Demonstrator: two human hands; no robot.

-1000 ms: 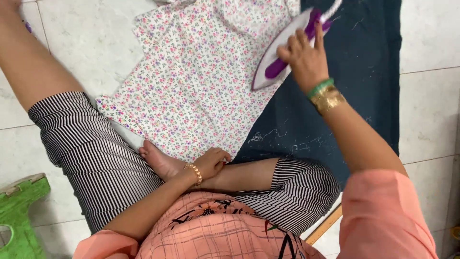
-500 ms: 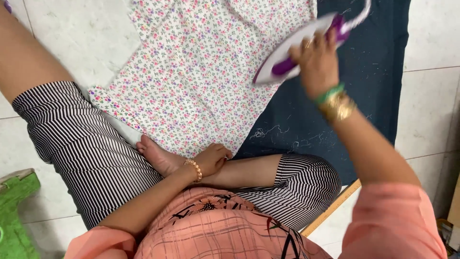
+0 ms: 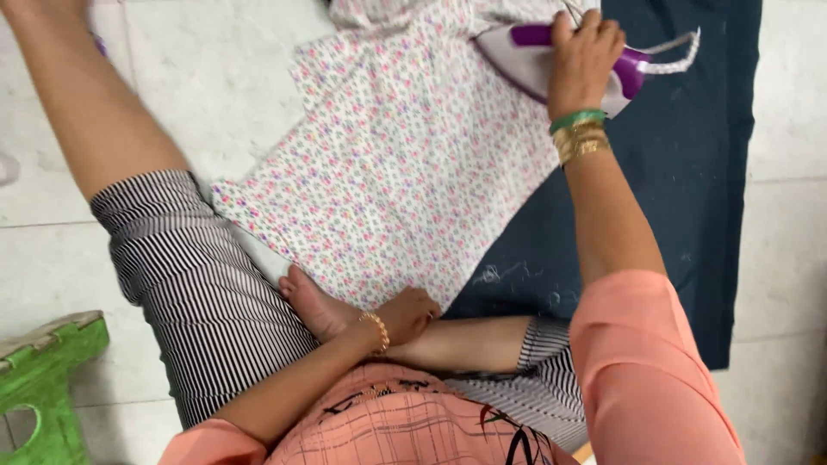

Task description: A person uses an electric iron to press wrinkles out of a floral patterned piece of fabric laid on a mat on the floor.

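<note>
The right hand (image 3: 581, 56) is closed around the purple handle of a white and purple electric iron (image 3: 551, 65), which is pressed flat on the upper edge of a white cotton cloth with small pink and purple flowers (image 3: 405, 164). This cloth is spread partly over a dark blue mat (image 3: 680, 172) and partly over the pale tiled floor (image 3: 207, 86). The left hand (image 3: 409, 314) is loosely curled and is rested on the near edge of the cloth, beside a bare foot. A green plastic stool (image 3: 43, 379) is seen at the left.
</note>
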